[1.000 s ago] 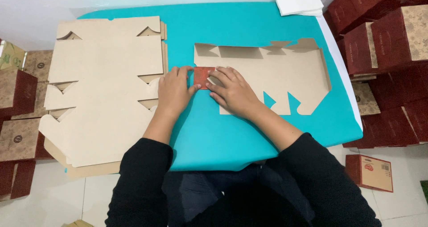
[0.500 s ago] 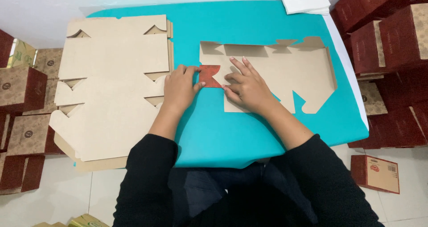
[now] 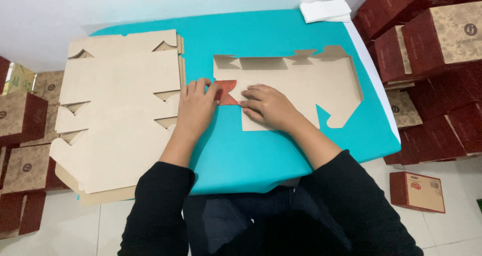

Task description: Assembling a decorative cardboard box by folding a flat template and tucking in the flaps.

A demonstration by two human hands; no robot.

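Observation:
A flat brown die-cut cardboard box blank [image 3: 301, 85] lies on the teal table [image 3: 251, 155]. At its left edge a small flap [image 3: 227, 92] is folded over, red side up. My left hand [image 3: 196, 108] presses on the left side of that flap, fingers curled over its edge. Flat on the blank just right of the flap lies my right hand [image 3: 268, 108], fingertips touching the flap's crease. Both arms wear black sleeves.
A stack of unfolded brown blanks [image 3: 115, 110] covers the table's left part and overhangs its front edge. Folded white paper [image 3: 326, 10] sits at the far right corner. Assembled dark red and brown boxes are piled right [image 3: 432, 50] and left [image 3: 20, 120] of the table.
The view has shifted slightly. My hands stay on the red flap, pressing it flatter; the right hand has slid a little along the crease.

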